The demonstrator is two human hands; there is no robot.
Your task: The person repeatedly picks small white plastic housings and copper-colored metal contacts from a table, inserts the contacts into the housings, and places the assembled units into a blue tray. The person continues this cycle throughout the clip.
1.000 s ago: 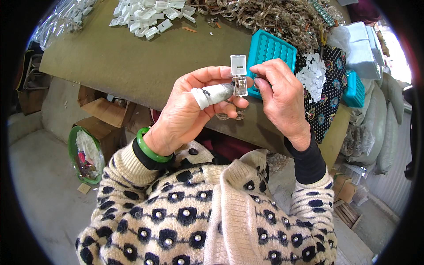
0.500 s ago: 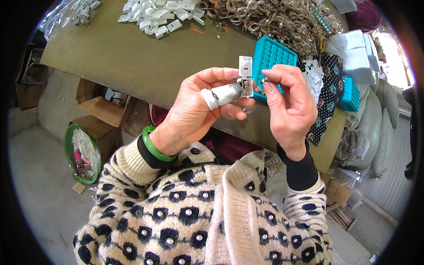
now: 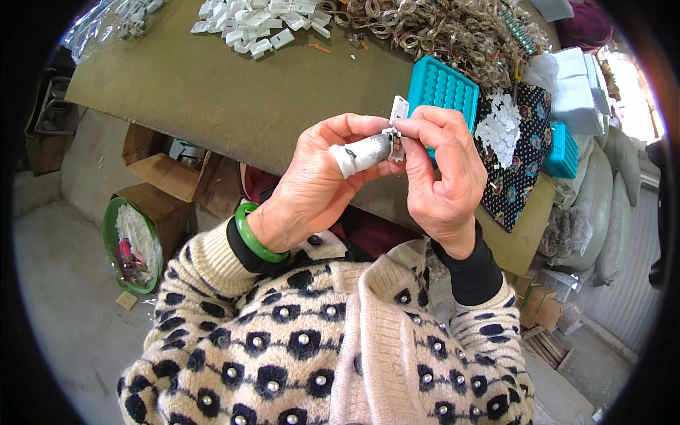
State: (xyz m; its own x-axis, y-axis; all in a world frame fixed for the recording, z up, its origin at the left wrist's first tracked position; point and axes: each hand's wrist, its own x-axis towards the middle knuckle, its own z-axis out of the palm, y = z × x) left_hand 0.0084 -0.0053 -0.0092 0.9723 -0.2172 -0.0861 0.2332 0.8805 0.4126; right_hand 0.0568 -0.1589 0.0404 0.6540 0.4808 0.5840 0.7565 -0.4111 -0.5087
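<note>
My left hand [image 3: 301,173], with a white grey-stained covering on one finger, holds a small white plastic case [image 3: 399,108]. The case's hinged lid stands up, and metal parts show inside its lower half. Thumb and forefinger of my right hand [image 3: 448,166] are pinched together against the case's right side; whatever they grip is hidden behind the fingertips. Just beyond my right hand lies a teal tray [image 3: 414,79] with rows of round pockets, partly covered by the fingers.
White plastic cases [image 3: 261,25] lie heaped at the table's [image 3: 212,92] far side, beside a pile of clear coiled cables [image 3: 432,28]. White paper-like pieces [image 3: 500,131] rest on a dark patterned cloth [image 3: 528,170] to the right. A second teal tray [image 3: 562,152] is farther right.
My right hand has moved left onto the white case; the small shiny metal piece in its fingers is now out of sight. The case has tilted, its lid leaning right.
</note>
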